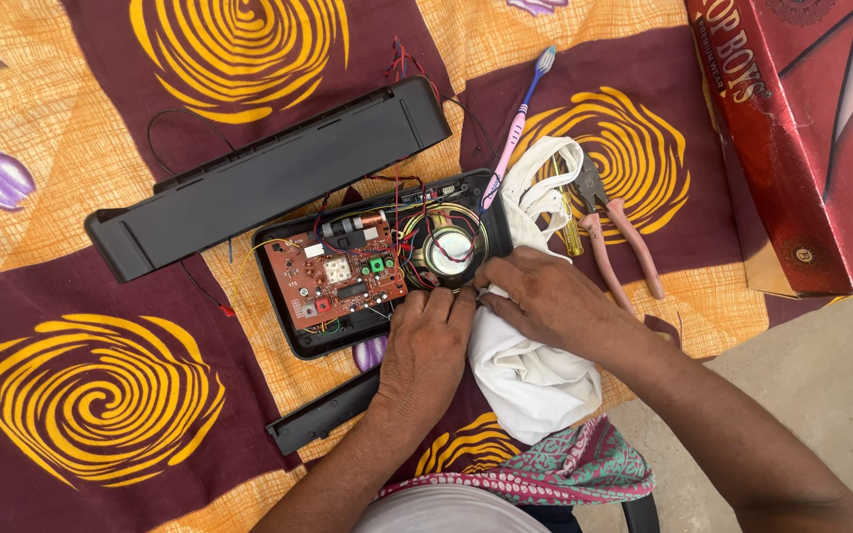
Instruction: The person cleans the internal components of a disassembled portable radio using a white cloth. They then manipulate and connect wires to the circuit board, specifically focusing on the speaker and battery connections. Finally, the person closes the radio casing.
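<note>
Resting your left hand (426,341) fingers-curled on the opened radio (377,262) | its long axis runs lower-left to upper-right on the patterned cloth (101,395) | right hand (535,296) pinches white rag (535,375) at speaker (446,252).

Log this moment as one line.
left hand: on open radio case | right hand: on white cloth by speaker | pliers: lying right

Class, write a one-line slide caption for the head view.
Both hands, left and right, work at an opened radio's speaker beside a white cloth.
</note>
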